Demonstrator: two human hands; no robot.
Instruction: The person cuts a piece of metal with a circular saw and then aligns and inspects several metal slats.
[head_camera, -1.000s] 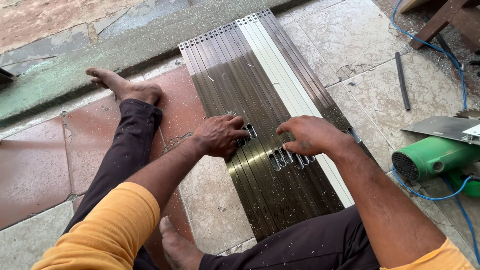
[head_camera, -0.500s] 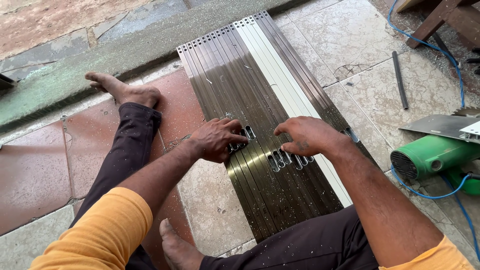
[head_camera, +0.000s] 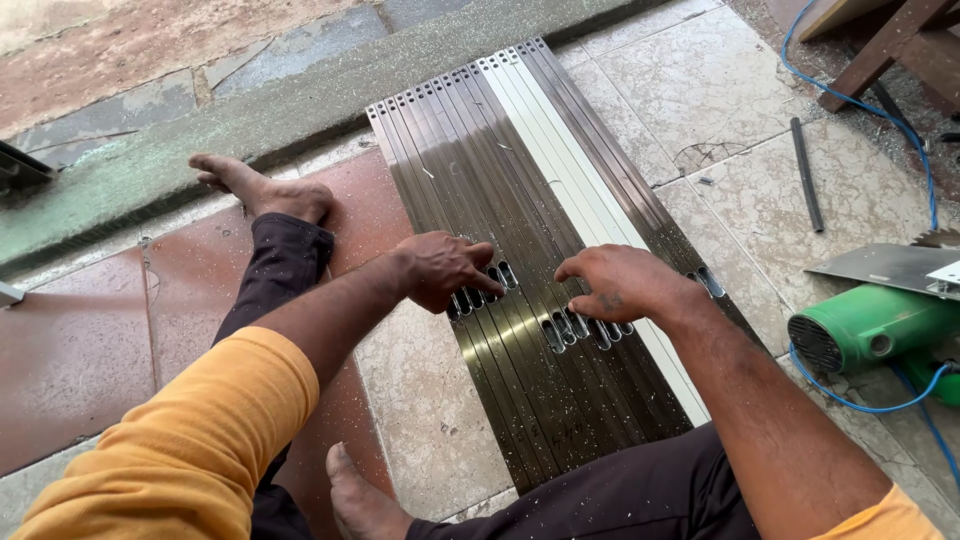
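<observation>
I see a green power tool (head_camera: 872, 327) with a blue cord (head_camera: 905, 135), 1 dark rod (head_camera: 806, 174) and wooden legs (head_camera: 890, 48).

Dark bronze-brown metal strips (head_camera: 480, 250), glossy and flecked with pale filings, each with a row of small round holes at the far end and oblong slots at mid-length. Two white strips (head_camera: 560, 190) among them, same pattern. Floor tiles (head_camera: 420, 400): mottled beige stone beside reddish-brown ones. Kerb (head_camera: 250, 120): grey-green, dusted with pale specks. Power tool (head_camera: 870, 325): bright green body, dark vent grille, grey metal plate; cable (head_camera: 905, 120) blue. Rod (head_camera: 806, 175): dark, possibly black. Wooden frame (head_camera: 890, 45): reddish-brown. Sleeves (head_camera: 190, 440): orange-yellow. Trousers (head_camera: 280, 260): dark brown, speckled with filings.
</observation>
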